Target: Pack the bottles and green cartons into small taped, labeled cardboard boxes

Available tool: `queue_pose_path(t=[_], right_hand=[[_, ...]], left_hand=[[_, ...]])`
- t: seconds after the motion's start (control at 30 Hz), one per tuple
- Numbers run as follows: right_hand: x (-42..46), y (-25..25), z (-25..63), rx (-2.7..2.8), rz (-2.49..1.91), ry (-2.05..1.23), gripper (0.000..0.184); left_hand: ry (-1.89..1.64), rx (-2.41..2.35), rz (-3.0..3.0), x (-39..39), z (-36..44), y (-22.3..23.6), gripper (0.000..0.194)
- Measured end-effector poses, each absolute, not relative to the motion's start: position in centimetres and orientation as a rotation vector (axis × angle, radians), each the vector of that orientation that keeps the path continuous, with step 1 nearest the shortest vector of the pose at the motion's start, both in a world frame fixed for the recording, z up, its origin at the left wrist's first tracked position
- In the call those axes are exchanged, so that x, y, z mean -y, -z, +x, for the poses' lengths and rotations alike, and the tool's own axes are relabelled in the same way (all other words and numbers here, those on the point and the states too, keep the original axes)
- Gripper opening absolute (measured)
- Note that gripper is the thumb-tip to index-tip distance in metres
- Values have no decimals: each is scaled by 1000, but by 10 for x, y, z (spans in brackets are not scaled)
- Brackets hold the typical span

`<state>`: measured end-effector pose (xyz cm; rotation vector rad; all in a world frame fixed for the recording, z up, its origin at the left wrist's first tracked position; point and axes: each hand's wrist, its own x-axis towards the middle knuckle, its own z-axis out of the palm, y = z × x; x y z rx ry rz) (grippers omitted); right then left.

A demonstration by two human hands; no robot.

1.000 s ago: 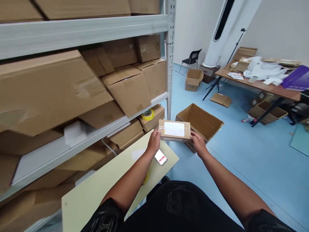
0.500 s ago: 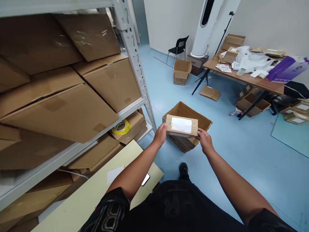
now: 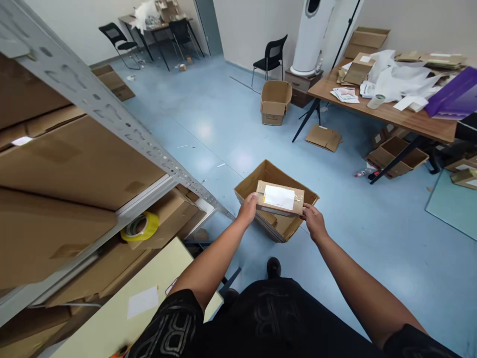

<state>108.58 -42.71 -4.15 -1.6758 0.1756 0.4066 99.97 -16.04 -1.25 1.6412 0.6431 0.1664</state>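
I hold a small sealed cardboard parcel (image 3: 279, 198) with a white label on top. My left hand (image 3: 248, 209) grips its left end and my right hand (image 3: 313, 220) grips its right end, fingers closed on the edges. The parcel hangs just above a larger open cardboard box (image 3: 249, 181) that stands on the blue floor in front of my feet.
A metal shelf rack (image 3: 112, 119) packed with flat cartons fills the left, with a yellow tape roll (image 3: 140, 226) on it. A pale yellow table (image 3: 122, 318) is at lower left. A cluttered wooden table (image 3: 395, 117), open boxes (image 3: 275, 102) and black chairs (image 3: 270, 54) stand farther off.
I have turned right and stepped away from the yellow table, carrying the parcel in both hands from over the table's corner to above the open box on the floor.
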Motion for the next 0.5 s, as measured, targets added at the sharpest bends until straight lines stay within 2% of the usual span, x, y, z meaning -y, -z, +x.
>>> queue_pose_path(t=[0.5], right_hand=[[442, 76, 1091, -276, -1749, -425, 48]], left_hand=[[-23, -605, 1798, 170, 1047, 41, 51]])
